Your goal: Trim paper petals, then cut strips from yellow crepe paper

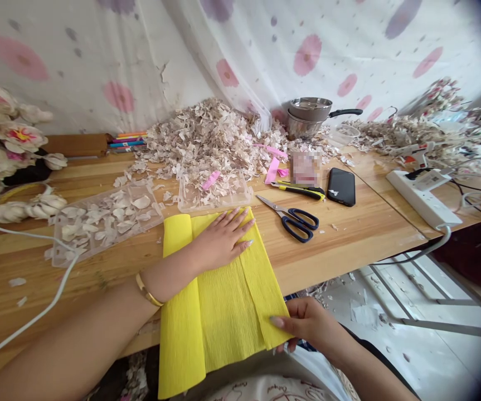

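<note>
A sheet of yellow crepe paper point(227, 312) lies partly on the table and hangs over its front edge. Its left side is rolled up, and a narrow strip along the right side is folded over. My left hand point(219, 239) rests flat on the upper part of the paper, fingers spread. At the lower right corner my right hand point(302, 323) pinches the folded edge between thumb and fingers. Scissors point(292, 218) with dark blue handles lie just right of the paper, with a yellow-black utility knife point(301, 189) behind them.
Behind the paper sit a clear tray point(156, 214) of pale petals and a big petal heap point(210, 133). Farther right are a black phone point(341, 187), metal pans point(307, 120), a white power strip point(422, 197) and a glue gun point(418, 153). A white cable point(62, 284) crosses the left side.
</note>
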Demonstrator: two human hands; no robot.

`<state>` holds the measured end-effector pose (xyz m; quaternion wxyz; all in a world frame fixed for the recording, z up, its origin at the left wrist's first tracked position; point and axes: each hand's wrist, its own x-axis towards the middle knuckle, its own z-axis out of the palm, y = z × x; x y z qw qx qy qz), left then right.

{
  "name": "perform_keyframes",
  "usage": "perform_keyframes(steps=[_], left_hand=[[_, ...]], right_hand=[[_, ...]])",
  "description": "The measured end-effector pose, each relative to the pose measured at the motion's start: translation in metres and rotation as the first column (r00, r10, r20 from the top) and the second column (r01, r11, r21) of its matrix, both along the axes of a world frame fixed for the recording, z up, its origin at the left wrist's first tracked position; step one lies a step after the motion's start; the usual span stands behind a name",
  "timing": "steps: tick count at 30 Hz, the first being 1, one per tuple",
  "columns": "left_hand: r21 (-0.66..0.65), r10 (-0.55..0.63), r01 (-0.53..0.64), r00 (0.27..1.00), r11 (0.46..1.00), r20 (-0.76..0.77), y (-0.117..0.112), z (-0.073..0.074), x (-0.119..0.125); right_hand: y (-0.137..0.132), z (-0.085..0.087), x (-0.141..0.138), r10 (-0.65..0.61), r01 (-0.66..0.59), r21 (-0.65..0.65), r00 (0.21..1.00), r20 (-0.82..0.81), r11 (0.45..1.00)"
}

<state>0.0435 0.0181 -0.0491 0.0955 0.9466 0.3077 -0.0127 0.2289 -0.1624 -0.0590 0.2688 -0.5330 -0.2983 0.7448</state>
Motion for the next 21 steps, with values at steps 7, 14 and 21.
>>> perform_keyframes(steps=[7,14,21], left_hand=[[-0.018,0.008,-0.008,1.0,1.0,-0.017,0.0,0.002,0.002],[-0.036,-0.011,0.01,1.0,0.999,-0.025,0.001,0.003,0.005],[-0.036,-0.025,0.025,1.0,0.999,0.003,0.003,0.001,0.008]], right_hand=[[-0.001,0.001,0.003,0.021,-0.02,0.039,0.999,-0.026,0.999],[-0.002,-0.003,0.006,0.052,-0.046,0.084,0.996,-0.075,0.995],[0.012,0.044,0.015,-0.17,-0.224,0.467,0.731,0.661,0.855]])
